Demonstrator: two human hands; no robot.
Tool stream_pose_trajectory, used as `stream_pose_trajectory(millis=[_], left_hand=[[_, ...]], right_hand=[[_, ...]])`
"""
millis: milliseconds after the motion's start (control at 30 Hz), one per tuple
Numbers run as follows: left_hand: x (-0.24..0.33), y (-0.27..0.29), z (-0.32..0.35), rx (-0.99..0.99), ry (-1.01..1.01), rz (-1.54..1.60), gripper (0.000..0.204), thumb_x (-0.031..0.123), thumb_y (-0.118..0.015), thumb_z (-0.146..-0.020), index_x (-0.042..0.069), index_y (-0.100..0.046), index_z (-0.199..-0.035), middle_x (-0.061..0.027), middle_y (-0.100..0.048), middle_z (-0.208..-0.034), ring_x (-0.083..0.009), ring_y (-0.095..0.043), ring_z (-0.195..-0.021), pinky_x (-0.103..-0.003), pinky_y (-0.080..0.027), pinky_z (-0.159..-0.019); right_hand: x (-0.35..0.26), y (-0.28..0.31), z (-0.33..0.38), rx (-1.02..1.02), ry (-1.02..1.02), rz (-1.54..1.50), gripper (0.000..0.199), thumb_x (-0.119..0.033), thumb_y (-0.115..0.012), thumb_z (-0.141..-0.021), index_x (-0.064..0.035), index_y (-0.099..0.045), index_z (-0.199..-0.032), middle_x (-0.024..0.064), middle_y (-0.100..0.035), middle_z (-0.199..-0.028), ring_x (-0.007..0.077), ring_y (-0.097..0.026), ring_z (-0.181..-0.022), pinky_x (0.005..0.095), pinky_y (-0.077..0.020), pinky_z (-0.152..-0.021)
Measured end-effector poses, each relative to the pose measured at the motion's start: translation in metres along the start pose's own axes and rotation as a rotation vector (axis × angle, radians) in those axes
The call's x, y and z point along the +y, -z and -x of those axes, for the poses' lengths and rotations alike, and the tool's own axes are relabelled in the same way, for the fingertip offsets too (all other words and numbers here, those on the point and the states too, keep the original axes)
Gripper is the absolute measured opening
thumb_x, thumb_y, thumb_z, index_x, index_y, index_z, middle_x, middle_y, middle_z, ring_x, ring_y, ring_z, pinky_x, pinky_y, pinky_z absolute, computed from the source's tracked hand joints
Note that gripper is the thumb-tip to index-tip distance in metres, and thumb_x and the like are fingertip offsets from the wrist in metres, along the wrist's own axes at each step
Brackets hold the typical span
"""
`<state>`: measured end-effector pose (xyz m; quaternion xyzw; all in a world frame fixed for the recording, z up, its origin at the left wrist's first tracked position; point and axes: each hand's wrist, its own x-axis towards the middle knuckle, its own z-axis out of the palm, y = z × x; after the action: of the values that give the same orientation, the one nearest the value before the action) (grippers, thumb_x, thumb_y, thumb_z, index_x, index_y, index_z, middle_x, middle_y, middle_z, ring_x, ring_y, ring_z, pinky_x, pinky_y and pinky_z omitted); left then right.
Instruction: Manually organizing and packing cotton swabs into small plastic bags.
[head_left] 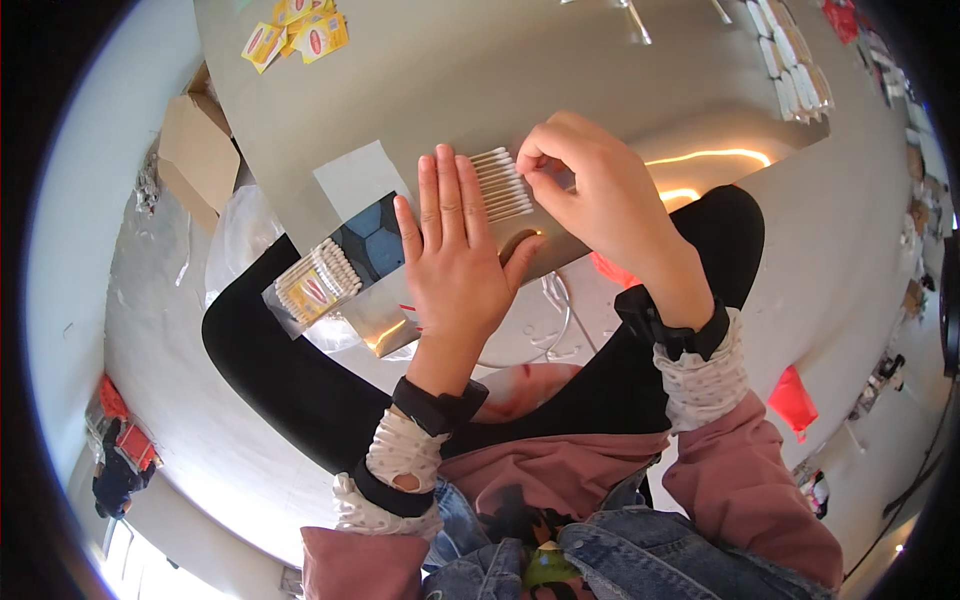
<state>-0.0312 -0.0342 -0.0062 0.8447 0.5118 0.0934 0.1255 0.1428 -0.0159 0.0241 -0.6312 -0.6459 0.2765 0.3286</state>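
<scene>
One denim garment (640, 550), two hands (455, 270), one swab row (503, 186)

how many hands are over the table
2. The left hand is spread flat at the left side of a row of cotton swabs; the right hand, fingers curled, is at the row's right side. Neither is hidden.

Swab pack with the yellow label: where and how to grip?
I'd pinch the swab pack across its middle, over the yellow label, coming from above: nothing covers it there, and white tips line opposite ends, so a middle hold should likely spare the cotton.
</scene>
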Motion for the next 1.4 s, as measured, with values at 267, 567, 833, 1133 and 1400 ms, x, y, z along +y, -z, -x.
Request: stream_pose_trajectory(millis=[267,567,833,1133,1400], left_hand=[[-0.001,0.000,0.000,0.003,0.007,0.047,0.095,0.058,-0.061,-0.089,-0.004,-0.028,-0.153,-0.0196,-0.024,-0.162,-0.0328,-0.021,-0.152,-0.054,-0.014,-0.121],[-0.002,-0.001,0.000,0.022,0.001,0.019,0.095,0.060,-0.060,-0.087,-0.004,-0.031,-0.152,-0.0178,-0.028,-0.161,-0.0311,-0.023,-0.151,-0.054,-0.016,-0.121],[-0.003,0.001,0.003,0.150,-0.015,0.165,0.087,0.040,-0.073,-0.085,-0.003,-0.034,-0.150,-0.0192,-0.038,-0.155,-0.0336,-0.035,-0.144,-0.050,-0.024,-0.117],[-0.007,0.003,0.007,0.205,-0.014,0.166,0.073,0.027,-0.069,-0.085,-0.002,-0.041,-0.146,-0.0179,-0.042,-0.153,-0.0333,-0.040,-0.141,-0.052,-0.022,-0.117],[0.000,0.001,0.019,-0.028,-0.041,0.026,0.086,0.049,-0.061,-0.091,-0.003,-0.031,-0.152,-0.0190,-0.029,-0.160,-0.0333,-0.023,-0.151,-0.054,-0.012,-0.121]], right_hand=[[-0.003,-0.004,-0.013,-0.043,0.175,0.211,0.008,-0.005,-0.067,-0.077,-0.0053,-0.059,-0.076,0.0091,-0.055,-0.074,0.0301,-0.058,-0.074,0.0403,-0.0471,-0.065],[0.001,0.008,0.003,-0.079,-0.099,0.078,0.004,-0.003,-0.066,-0.083,-0.0023,-0.064,-0.087,0.0085,-0.062,-0.083,0.0265,-0.063,-0.077,0.0364,-0.0496,-0.065],[0.010,-0.003,0.014,0.225,-0.217,-0.267,0.016,0.000,-0.060,-0.091,-0.0032,-0.067,-0.105,0.0055,-0.068,-0.096,0.0127,-0.062,-0.080,0.0261,-0.0490,-0.069],[0.017,0.002,0.014,0.236,-0.198,-0.358,0.013,0.000,-0.062,-0.089,-0.0039,-0.066,-0.101,0.0037,-0.066,-0.092,0.0113,-0.061,-0.078,0.0260,-0.0482,-0.067],[0.001,-0.004,0.031,-0.069,0.009,-0.107,0.008,-0.005,-0.068,-0.078,-0.0057,-0.060,-0.081,0.0081,-0.056,-0.080,0.0289,-0.058,-0.071,0.0380,-0.0468,-0.061]])
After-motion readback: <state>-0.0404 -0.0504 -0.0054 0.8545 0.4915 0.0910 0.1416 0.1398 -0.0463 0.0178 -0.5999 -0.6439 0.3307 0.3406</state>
